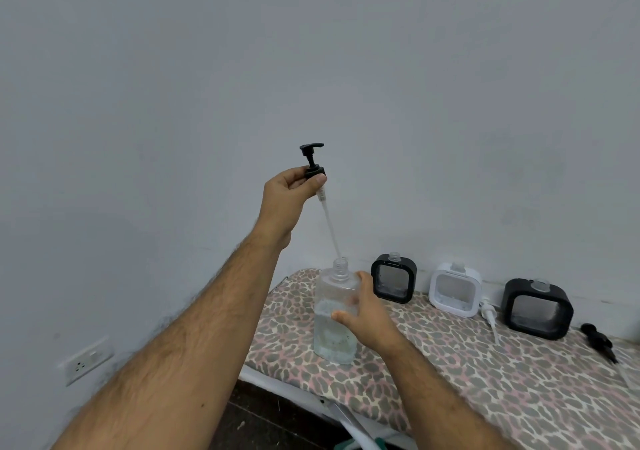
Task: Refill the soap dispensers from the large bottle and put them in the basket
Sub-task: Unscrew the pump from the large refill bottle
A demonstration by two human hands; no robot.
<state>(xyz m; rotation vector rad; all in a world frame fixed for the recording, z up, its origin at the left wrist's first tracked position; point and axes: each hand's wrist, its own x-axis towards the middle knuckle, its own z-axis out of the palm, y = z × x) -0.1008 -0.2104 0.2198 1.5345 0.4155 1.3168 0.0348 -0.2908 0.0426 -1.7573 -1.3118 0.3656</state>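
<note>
- The large bottle (pixel 335 314) stands upright near the left end of the leopard-print surface (pixel 450 373), its long axis vertical and its open neck pointing up. Clear liquid fills roughly the lower half.
- The right hand (pixel 367 314) grasps the bottle's body from the right side, fingers wrapped round it, thumb on the near face.
- The left hand (pixel 287 193) is raised above and left of the bottle, pinching the collar of the black pump (pixel 313 162) between thumb and fingers.
- The pump head sits uppermost, nozzle pointing right. Its clear dip tube (pixel 330 229) runs down and to the right on a slant; the lower tip is at the bottle's mouth. Whether the tip is inside the neck cannot be told.
- Three square dispensers stand in a row along the wall, all uncapped with necks up: a black dispenser (pixel 393 278) just right of the bottle, a white dispenser (pixel 454 288) beyond it, and a second black dispenser (pixel 536 307) farther right.
- A white pump (pixel 489 314) lies between the white and second black dispensers; another black pump (pixel 599 340) lies at the far right.
- A wall socket (pixel 86 359) is at lower left.
</note>
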